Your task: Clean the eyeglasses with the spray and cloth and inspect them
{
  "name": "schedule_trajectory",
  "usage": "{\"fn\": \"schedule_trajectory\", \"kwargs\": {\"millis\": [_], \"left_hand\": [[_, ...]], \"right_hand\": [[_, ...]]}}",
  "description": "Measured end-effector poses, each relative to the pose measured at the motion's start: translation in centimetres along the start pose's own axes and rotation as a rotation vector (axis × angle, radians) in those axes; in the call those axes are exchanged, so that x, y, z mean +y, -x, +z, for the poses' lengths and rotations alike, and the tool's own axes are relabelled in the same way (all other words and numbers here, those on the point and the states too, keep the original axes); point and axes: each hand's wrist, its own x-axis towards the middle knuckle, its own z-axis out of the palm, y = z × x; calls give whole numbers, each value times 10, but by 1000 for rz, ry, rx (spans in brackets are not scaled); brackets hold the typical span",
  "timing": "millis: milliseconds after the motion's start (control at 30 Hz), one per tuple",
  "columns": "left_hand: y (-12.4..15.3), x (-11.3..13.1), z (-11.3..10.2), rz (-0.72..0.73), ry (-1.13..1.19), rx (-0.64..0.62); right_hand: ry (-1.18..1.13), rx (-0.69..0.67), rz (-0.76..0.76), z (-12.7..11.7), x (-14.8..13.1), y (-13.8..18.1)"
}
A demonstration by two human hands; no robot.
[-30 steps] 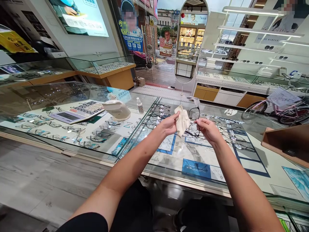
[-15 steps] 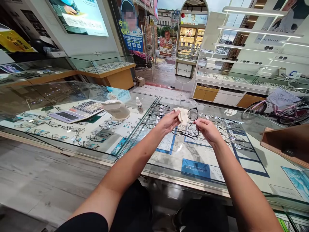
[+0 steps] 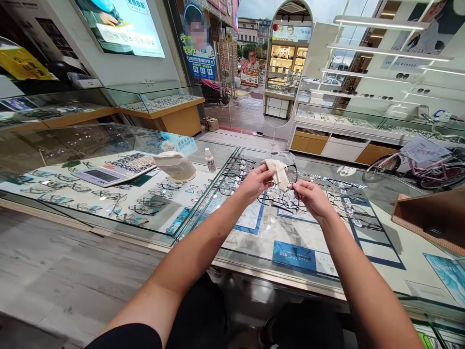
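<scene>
Single wide view from the camera on my head, facing forward and down along my forearms (image 3: 198, 242), my fingers (image 3: 302, 188) near and right of centre, glass counter (image 3: 247, 250) beneath, street doorway (image 3: 247, 110) far beyond

I pinch a cream cloth (image 3: 277, 173) in my left hand (image 3: 258, 182), and it overlaps the dark-rimmed glasses (image 3: 297, 170) my right hand (image 3: 310, 196) holds above the glass counter (image 3: 250, 248). Near its front edge lies a blue-and-white card (image 3: 295, 257). Across the seam, by the neighbouring counter's right edge, stands a spray bottle (image 3: 209, 161); a calculator (image 3: 103, 175) lies farther left.
</scene>
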Motion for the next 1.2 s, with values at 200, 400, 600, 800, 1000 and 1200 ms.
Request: {"fn": "schedule_trajectory", "kwargs": {"millis": [200, 400, 600, 800, 1000, 1200], "left_hand": [[0, 1, -1, 111, -258, 35], [1, 1, -2, 202, -359, -34], [-1, 2, -1, 197, -284, -36], [4, 5, 5, 247, -341, -34], [6, -4, 5, 116, -323, -102], [7, 2, 4, -9, -191, -235]], "right_hand": [[10, -23, 8, 1, -1, 1], [9, -40, 6, 1, -2, 2], [53, -10, -8, 1, -1, 2], [70, -33, 8, 6, 0, 4], [91, -60, 22, 9, 6, 4], [80, -61, 40, 9, 7, 3]]}}
